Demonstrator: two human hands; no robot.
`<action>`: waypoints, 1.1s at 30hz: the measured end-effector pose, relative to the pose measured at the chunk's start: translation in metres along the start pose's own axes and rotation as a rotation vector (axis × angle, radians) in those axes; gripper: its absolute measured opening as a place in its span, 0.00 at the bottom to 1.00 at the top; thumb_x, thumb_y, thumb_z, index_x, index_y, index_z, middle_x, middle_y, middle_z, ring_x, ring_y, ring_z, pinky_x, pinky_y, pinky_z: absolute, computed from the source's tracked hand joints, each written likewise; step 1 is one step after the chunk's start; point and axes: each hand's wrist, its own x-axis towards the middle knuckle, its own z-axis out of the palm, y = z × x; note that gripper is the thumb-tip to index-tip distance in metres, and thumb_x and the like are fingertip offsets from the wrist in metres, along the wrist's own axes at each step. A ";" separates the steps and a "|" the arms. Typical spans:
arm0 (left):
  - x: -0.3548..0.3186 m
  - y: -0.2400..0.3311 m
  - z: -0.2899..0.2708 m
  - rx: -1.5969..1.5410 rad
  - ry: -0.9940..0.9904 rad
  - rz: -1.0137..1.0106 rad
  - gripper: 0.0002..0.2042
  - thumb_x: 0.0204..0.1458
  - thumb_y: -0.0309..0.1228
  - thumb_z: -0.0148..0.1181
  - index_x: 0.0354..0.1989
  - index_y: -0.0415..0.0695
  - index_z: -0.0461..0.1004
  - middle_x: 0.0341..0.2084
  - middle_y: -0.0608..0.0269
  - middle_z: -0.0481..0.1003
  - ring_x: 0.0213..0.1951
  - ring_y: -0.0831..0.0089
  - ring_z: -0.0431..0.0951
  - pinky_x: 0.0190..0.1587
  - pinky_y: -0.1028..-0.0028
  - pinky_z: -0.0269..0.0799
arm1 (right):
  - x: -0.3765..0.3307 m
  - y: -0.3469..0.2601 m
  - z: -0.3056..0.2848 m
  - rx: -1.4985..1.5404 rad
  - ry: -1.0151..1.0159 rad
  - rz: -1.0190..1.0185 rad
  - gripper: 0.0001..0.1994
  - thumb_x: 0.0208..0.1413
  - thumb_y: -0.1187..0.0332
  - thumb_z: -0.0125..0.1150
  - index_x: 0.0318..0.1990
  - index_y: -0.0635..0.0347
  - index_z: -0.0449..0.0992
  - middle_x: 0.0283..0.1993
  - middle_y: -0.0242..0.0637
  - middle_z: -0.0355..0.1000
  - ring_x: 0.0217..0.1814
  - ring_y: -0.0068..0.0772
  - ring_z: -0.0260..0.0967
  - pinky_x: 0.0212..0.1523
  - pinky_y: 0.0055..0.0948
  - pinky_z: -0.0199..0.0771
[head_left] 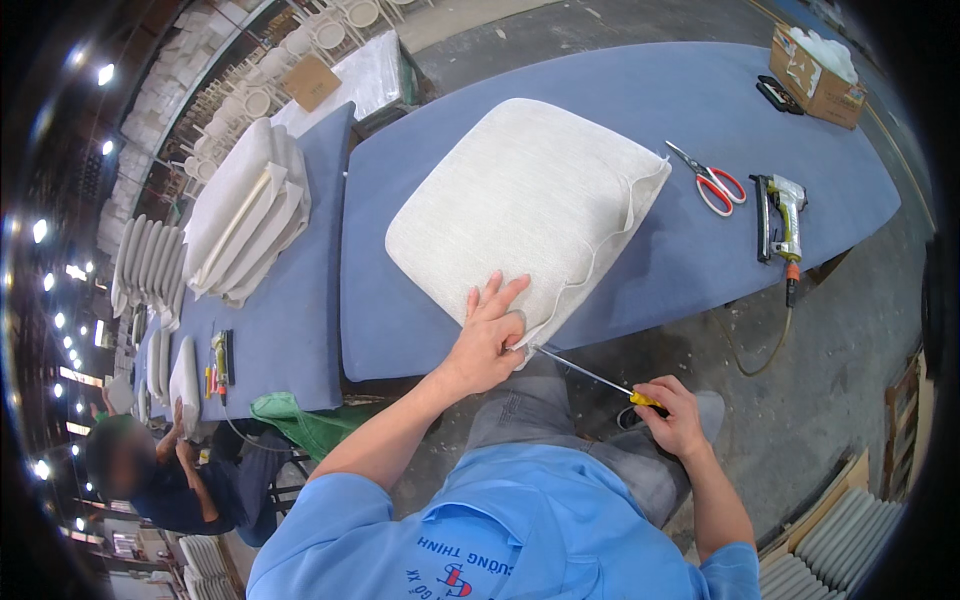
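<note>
While the cream seat cushion [525,205] lies flat on the blue padded table [640,100] in the middle of the frame, its near corner hangs just over the table's front edge, and that is where I see both hands at work. The left hand [487,335] is spread flat on that corner, fingers apart and pressing the fabric down, gripping nothing. The right hand [675,415], lower right of centre, is closed around the yellow handle of a screwdriver [590,376] whose thin shaft runs up and left until its tip meets the fabric right beside the left thumb. That closeness is what worries me: if the tip slips off the cloth under a push, I judge it could jab the left hand or tear the cover. With the corner overhanging, a hard shove could also slide the whole cushion back across the table, since only the flat hand pins it. Along the right side of the cushion the loose fabric flap looks wavy and could bunch or wrinkle if it is tucked unevenly. Farther right on the table lie red-handled scissors [712,180] and a staple gun [782,215] whose hose drops off the edge toward the floor; I think a snagged foot could drag it down. At the left of the frame another table carries a stack of similar cushions [245,215], and a seated person [160,470] works at lower left.
</note>
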 end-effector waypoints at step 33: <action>0.001 -0.003 -0.005 -0.031 -0.034 0.004 0.14 0.52 0.20 0.64 0.31 0.44 0.61 0.81 0.49 0.53 0.82 0.34 0.37 0.78 0.33 0.27 | 0.010 0.040 0.022 1.060 -0.531 0.666 0.12 0.62 0.72 0.71 0.52 0.58 0.81 0.38 0.35 0.78 0.26 0.25 0.73 0.27 0.27 0.72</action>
